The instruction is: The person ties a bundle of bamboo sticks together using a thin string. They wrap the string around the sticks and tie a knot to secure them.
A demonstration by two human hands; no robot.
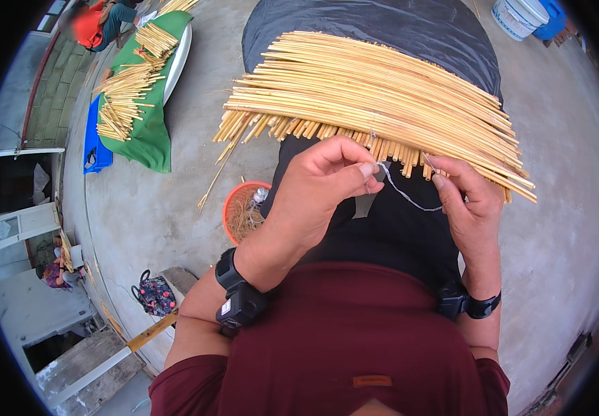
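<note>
A wide mat of straw-coloured reed stalks (383,87) lies across a dark cloth (327,19) in front of me. Shorter stalk ends stick out beneath its near edge. My left hand (327,177) pinches a thin whitish cord (405,193) between thumb and fingers, just below that edge. From there the cord sags in a loop to my right hand (466,194). Thumb and forefinger of the right hand are closed on the cord close to the stalks. A small knot or wrap of thread shows at the mat's edge above my left hand.
An orange basket (237,225) with straw scraps stands on the floor to my left. Farther left, cut stalks (129,90) lie on a green cloth (152,149) beside a blue crate (95,142). White bucket (519,17) at far right. Two other people sit at the left.
</note>
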